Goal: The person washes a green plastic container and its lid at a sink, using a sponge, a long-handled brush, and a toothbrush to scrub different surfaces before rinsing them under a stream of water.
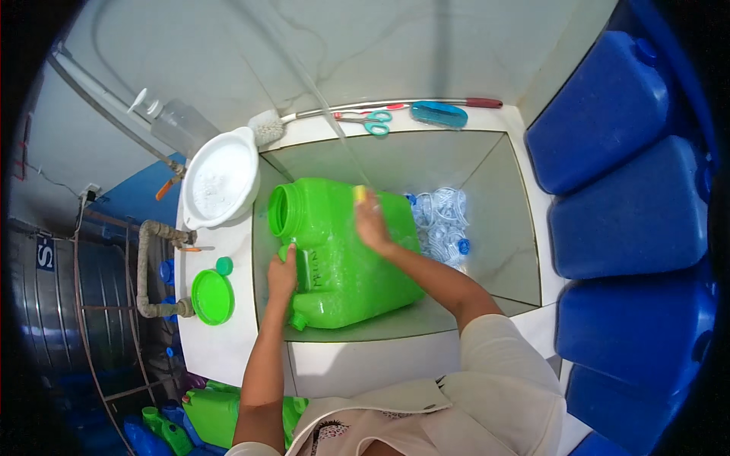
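A large green plastic jerrycan [348,256] lies on its side in a tiled basin, its wide uncapped mouth facing left. My left hand [283,273] grips the jerrycan's handle. Over its upper side, my right hand [372,222] holds a small yellow item, probably a sponge [360,194]; the palm side is hidden. Wet streaks and some suds show on the green plastic. A green screw lid [213,297] and a small teal cap [224,265] lie on the left ledge. Beside them stands a white basin [221,178] with foamy water.
Clear plastic pieces with blue caps [445,228] lie in the tiled basin's right part. Scissors [376,122], a blue brush [439,114] and a long-handled brush [268,127] rest on the back ledge. Blue jerrycans [627,216] line the right side. Pipes with valves [149,268] stand at left.
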`<state>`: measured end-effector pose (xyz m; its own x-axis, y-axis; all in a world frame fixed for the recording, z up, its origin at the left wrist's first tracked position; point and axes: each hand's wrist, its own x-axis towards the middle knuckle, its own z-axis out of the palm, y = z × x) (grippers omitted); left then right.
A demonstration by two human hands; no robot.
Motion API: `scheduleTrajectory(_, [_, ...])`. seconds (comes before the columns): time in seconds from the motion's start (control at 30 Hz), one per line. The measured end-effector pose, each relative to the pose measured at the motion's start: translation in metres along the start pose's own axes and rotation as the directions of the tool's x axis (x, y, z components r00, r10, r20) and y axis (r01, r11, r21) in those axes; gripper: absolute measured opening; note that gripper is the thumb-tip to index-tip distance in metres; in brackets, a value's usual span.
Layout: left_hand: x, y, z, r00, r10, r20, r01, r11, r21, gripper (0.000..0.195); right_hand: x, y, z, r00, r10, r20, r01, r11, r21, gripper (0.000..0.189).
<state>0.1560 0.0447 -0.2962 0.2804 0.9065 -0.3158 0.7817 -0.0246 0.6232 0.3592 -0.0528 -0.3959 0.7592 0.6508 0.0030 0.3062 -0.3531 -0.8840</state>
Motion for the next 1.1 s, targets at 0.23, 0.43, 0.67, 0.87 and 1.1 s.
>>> scheduleTrajectory(0.23, [-0.008,-0.018,-0.001,0.997,0.052,-0.057,-0.054,0.998,-0.036,0.052,-0.091,-0.081,0.011,0.879,-0.47,0.08,0.473,0.84,-0.264,0.049])
scheduleTrajectory(0.43, [-0.039,0.028,-0.007,0.973,0.226,-0.04,-0.227,0.973,-0.045,0.046,-0.024,-0.126,-0.009,0.832,-0.545,-0.103,0.516,0.829,-0.217,0.045])
scheduleTrajectory(0.67, [-0.055,0.054,-0.008,0.933,0.357,0.044,-0.356,0.934,-0.029,0.044,-0.013,-0.128,-0.061,0.829,-0.507,-0.238,0.424,0.846,-0.323,0.042])
scheduleTrajectory(0.87, [-0.06,0.057,-0.018,0.852,0.516,0.09,-0.522,0.852,0.053,0.043,-0.049,-0.125,-0.075,0.642,-0.641,-0.421,0.445,0.759,-0.475,0.039])
scheduleTrajectory(1.1, [-0.041,0.025,-0.022,0.895,0.446,-0.013,-0.443,0.892,0.087,0.045,0.023,-0.244,-0.033,0.65,-0.714,0.26,0.741,0.672,-0.005,0.037])
